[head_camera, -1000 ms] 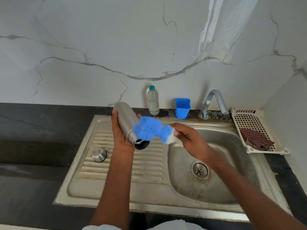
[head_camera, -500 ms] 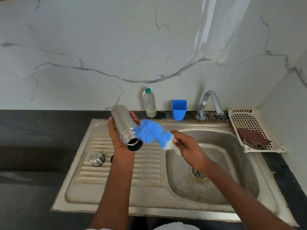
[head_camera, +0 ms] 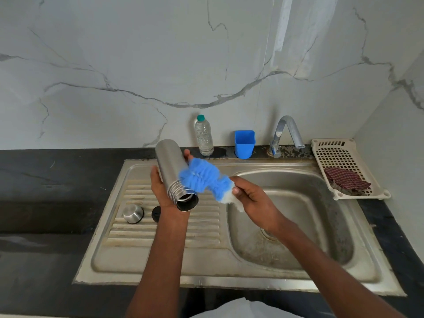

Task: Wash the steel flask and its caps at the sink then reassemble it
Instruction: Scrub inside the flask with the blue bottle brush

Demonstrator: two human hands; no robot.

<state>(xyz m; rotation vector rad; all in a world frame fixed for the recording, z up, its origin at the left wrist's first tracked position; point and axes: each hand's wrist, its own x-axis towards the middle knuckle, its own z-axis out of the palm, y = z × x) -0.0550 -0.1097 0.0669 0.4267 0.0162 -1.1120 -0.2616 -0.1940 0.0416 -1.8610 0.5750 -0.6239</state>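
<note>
My left hand (head_camera: 160, 191) grips the steel flask (head_camera: 171, 166) above the drainboard, tilted with its open threaded mouth (head_camera: 187, 200) toward me. My right hand (head_camera: 254, 198) holds a blue and white bottle brush (head_camera: 203, 177), whose bristles press against the right side of the flask near its neck. A steel cap (head_camera: 133, 213) and a black inner cap (head_camera: 156, 213) lie on the drainboard to the left of my left wrist.
The steel sink (head_camera: 229, 269) has a ribbed drainboard on the left and a basin with a drain on the right. Along the back stand a plastic water bottle (head_camera: 203, 136), a blue cup (head_camera: 244, 144) and a tap (head_camera: 286, 134). A white basket (head_camera: 321, 154) with a checked cloth (head_camera: 345, 180) sits right.
The brush has slid from the flask's mouth up along its right side. The flask's mouth now tips lower toward me, and the black inner cap has come into sight.
</note>
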